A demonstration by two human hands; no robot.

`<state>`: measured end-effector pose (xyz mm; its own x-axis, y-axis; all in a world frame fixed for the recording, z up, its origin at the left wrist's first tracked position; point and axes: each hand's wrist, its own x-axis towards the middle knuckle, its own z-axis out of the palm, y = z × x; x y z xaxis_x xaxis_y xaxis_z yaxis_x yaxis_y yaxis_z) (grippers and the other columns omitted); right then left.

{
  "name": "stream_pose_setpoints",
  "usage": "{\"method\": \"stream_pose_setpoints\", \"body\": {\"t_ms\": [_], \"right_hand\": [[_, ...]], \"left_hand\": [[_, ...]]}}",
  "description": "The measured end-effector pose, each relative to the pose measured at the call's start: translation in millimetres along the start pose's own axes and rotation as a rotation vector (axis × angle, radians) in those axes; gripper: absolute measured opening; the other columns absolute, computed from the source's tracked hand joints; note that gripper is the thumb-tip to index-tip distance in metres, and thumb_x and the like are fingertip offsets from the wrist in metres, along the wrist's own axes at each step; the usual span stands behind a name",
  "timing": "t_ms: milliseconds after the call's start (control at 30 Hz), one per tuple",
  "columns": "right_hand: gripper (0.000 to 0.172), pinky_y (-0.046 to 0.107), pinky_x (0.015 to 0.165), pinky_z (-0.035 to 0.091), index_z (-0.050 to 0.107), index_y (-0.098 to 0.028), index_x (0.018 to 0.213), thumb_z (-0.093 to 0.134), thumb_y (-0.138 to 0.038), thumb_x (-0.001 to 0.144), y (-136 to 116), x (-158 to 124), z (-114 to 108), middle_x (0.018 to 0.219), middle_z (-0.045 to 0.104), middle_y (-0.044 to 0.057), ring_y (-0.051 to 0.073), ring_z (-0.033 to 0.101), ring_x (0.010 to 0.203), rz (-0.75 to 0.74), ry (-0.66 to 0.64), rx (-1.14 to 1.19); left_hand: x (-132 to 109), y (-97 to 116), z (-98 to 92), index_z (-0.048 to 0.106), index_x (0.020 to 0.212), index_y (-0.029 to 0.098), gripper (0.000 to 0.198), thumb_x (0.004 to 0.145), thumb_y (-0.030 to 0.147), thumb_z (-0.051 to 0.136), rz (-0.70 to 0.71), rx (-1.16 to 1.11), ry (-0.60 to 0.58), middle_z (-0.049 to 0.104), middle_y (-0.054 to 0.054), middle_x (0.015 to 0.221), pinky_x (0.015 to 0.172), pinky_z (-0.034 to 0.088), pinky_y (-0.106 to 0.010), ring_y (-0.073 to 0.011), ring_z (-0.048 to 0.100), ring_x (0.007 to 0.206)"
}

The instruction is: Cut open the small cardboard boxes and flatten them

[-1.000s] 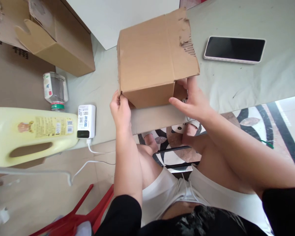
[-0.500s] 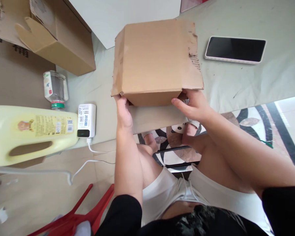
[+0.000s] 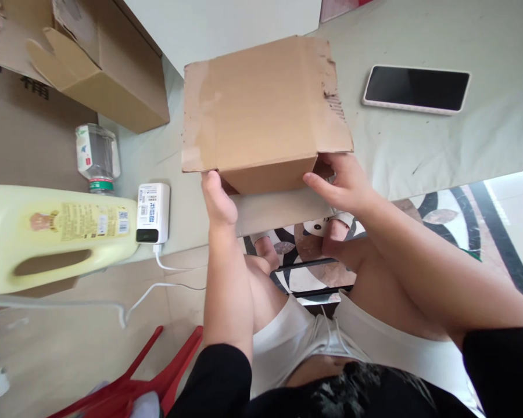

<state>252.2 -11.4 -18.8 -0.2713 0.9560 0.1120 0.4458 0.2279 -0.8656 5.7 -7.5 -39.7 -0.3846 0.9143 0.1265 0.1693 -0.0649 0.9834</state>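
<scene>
A brown cardboard box (image 3: pixel 261 104) sits in front of me at the table's near edge, its side flaps spread outward. The right flap has a torn, ragged edge. My left hand (image 3: pixel 218 197) grips the box at its near left corner, fingers hidden beneath the left flap. At the near right corner, my right hand (image 3: pixel 342 183) holds the box with the thumb toward its front side and the other fingers under the right flap, mostly out of sight.
A phone (image 3: pixel 417 88) lies right on the cloth-covered table (image 3: pixel 392 151). At left are a power bank (image 3: pixel 152 209) with a cable, a yellow jug (image 3: pixel 61 232), a clear bottle (image 3: pixel 98 154) and another open carton (image 3: pixel 113 69). A red chair (image 3: pixel 152 377) stands lower left.
The box has turned slightly and shifted left, and its left flap now spreads out flatter. Both hands stay at its near corners.
</scene>
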Motion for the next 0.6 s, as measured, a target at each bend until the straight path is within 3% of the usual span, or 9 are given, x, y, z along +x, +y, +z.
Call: {"method": "stream_pose_setpoints", "body": {"t_ms": [133, 233, 367, 500, 600], "right_hand": [[0.049, 0.05, 0.093, 0.058, 0.06, -0.022, 0.116, 0.055, -0.058, 0.084, -0.7, 1.1, -1.1, 0.114, 0.072, 0.014, 0.031, 0.069, 0.104, 0.09, 0.085, -0.097], [0.044, 0.05, 0.098, 0.055, 0.054, -0.022, 0.115, 0.058, -0.052, 0.083, 0.4, 1.2, -1.4, 0.117, 0.069, 0.013, 0.03, 0.068, 0.107, 0.087, 0.149, -0.084], [0.049, 0.049, 0.092, 0.056, 0.049, -0.021, 0.118, 0.059, -0.052, 0.082, 4.0, 1.7, -2.2, 0.114, 0.066, 0.013, 0.028, 0.066, 0.101, 0.095, 0.216, -0.156], [0.063, 0.048, 0.088, 0.056, 0.035, -0.024, 0.142, 0.053, -0.055, 0.09, 8.7, 2.7, -3.9, 0.12, 0.06, 0.013, 0.029, 0.064, 0.108, 0.114, 0.219, -0.308], [0.07, 0.049, 0.089, 0.057, 0.029, -0.025, 0.148, 0.054, -0.056, 0.09, 9.8, 2.9, -5.1, 0.119, 0.06, 0.013, 0.03, 0.063, 0.108, 0.112, 0.231, -0.313]], "left_hand": [[0.4, 4.4, -0.8, 0.063, 0.109, 0.023, 0.07, 0.082, 0.085, 0.042, 0.032, -0.002, -0.012, 0.067, -0.009, 0.118, 0.104, 0.049, -0.033, -0.024, 0.053, 0.134], [0.5, 10.6, -0.4, 0.058, 0.114, 0.026, 0.067, 0.078, 0.082, 0.05, 0.036, -0.045, 0.003, 0.065, -0.008, 0.116, 0.086, 0.053, -0.031, -0.0221, 0.062, 0.112], [0.3, 17.9, -0.6, 0.054, 0.112, 0.025, 0.058, 0.08, 0.073, 0.054, 0.029, -0.088, 0.069, 0.062, -0.007, 0.108, 0.066, 0.046, -0.028, -0.018, 0.061, 0.086], [2.3, 19.3, -1.4, 0.055, 0.104, 0.025, 0.046, 0.085, 0.066, 0.049, 0.065, -0.117, 0.096, 0.063, -0.007, 0.106, 0.075, 0.051, -0.03, -0.0205, 0.063, 0.1], [2.2, 21.3, 0.0, 0.056, 0.104, 0.025, 0.044, 0.091, 0.063, 0.04, 0.109, -0.097, 0.127, 0.065, -0.006, 0.102, 0.089, 0.052, -0.033, -0.0223, 0.061, 0.116]]}}
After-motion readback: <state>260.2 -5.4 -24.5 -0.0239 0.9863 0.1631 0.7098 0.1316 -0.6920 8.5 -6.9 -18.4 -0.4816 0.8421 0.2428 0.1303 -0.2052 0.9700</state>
